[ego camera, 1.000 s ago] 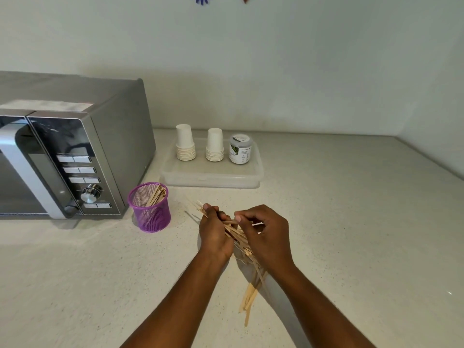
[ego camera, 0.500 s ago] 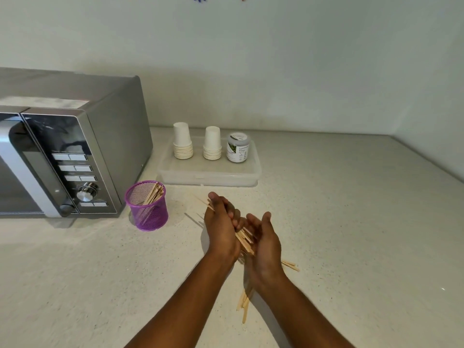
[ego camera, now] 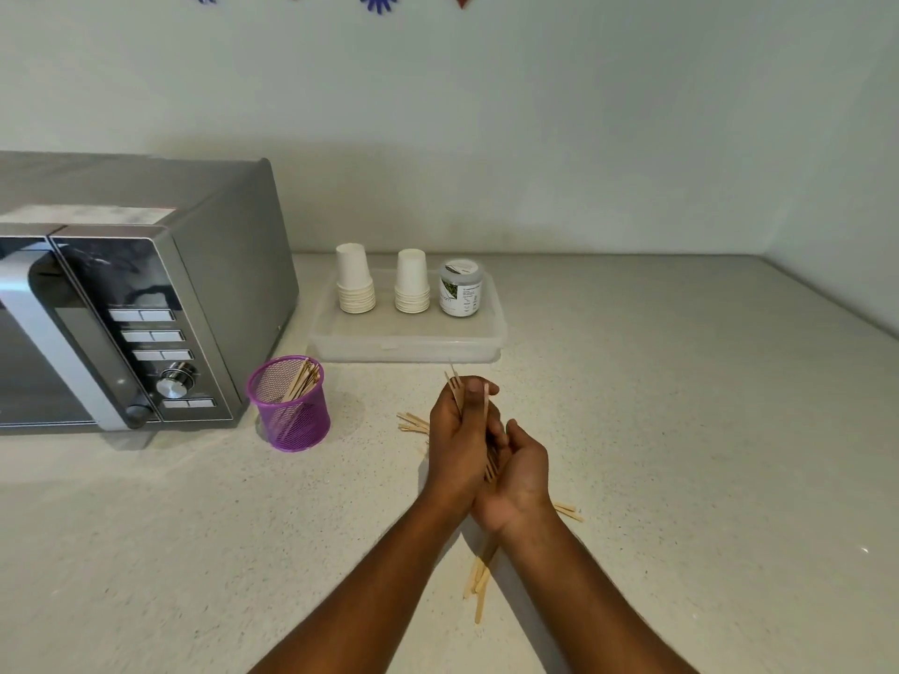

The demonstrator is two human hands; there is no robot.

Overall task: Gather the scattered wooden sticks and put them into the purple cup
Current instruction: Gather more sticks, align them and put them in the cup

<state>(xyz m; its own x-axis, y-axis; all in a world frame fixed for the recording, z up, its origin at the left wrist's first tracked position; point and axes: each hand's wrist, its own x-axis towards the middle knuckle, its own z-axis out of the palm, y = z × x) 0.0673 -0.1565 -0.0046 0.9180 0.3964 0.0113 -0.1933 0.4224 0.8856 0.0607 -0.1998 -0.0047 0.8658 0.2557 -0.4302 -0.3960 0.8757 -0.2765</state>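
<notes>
Gathering step: sticks (ego camera: 471, 406) gripped by left hand (ego camera: 462, 440), squared against cupped, relaxed right hand (ego camera: 518, 471). Strays left on worktop (ego camera: 681, 430). Next, likely: bundle carried to cup (ego camera: 291, 405), left of hands.

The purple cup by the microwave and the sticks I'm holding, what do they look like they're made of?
Purple cup: looks like wire mesh, probably coated metal, since a fine grid shows and the sticks inside are visible through its wall. Sticks, gripped by the left hand over the right hand: pale, matte, flat strips, apparently unfinished wood.
</notes>
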